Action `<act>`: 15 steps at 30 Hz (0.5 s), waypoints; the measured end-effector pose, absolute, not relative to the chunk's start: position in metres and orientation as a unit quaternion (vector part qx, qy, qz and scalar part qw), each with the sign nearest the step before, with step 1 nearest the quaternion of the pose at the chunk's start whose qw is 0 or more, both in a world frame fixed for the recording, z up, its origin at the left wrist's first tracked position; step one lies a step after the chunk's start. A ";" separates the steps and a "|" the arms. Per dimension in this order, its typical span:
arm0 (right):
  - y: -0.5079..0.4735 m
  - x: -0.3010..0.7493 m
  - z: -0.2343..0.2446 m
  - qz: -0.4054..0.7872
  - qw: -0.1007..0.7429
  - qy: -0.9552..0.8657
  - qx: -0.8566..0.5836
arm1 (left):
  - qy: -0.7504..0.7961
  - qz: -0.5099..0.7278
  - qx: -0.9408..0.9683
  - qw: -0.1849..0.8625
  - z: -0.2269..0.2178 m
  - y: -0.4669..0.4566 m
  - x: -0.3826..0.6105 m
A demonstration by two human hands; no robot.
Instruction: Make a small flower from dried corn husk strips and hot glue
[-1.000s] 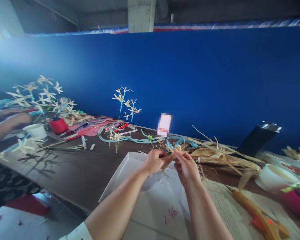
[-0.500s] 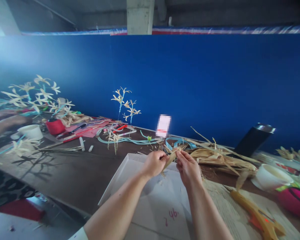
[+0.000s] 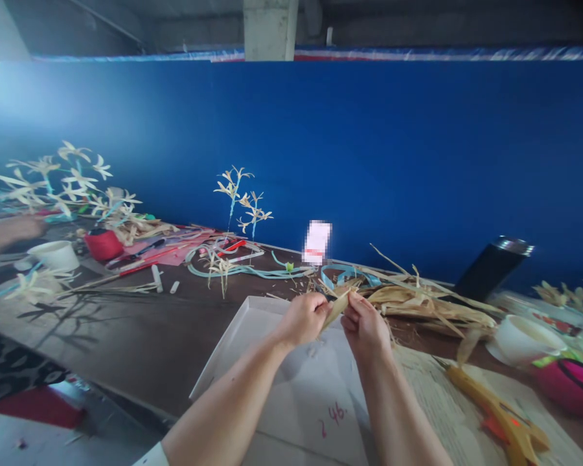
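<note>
A pale tan strip of dried husk [image 3: 337,309] stretches between my two hands, above a shallow white box lid [image 3: 301,382] with red handwriting. My left hand [image 3: 302,317] is closed on the strip's left part. At its upper right end, my right hand [image 3: 366,323] pinches it between thumb and fingertips. The fingers partly cover the strip. Just beyond my right hand lies a heap of dried husks [image 3: 427,304]. Two small husk flowers on blue stems [image 3: 232,194] stand at the back.
A yellow glue gun [image 3: 495,408] lies on paper at right, near a white cup [image 3: 527,340] and a pink round thing [image 3: 571,386]. A black flask [image 3: 493,268] leans behind. Far left, another person's hand [image 3: 14,233] is beside more husk flowers [image 3: 72,175].
My hands stay close together on the husk strip, which now shows more of its broad side between them. The other person's hand at far left has shifted left.
</note>
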State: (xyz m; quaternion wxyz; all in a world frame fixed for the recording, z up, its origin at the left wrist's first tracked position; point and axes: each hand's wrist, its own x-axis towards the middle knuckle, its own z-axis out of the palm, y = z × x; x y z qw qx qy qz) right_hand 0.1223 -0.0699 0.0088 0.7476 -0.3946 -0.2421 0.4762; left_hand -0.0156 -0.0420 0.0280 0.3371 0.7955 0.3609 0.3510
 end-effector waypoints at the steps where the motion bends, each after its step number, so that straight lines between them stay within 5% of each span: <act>1: -0.070 0.122 0.009 0.471 0.754 -0.230 -0.396 | 0.361 0.348 0.796 0.339 0.028 -0.042 -0.015; 8: -0.069 0.115 0.008 0.327 0.780 -0.220 -0.486 | 0.344 0.335 0.788 0.386 0.026 -0.044 -0.016; 15: -0.073 0.122 0.007 0.154 0.696 -0.348 -0.608 | 0.340 0.314 0.791 0.400 0.027 -0.045 -0.016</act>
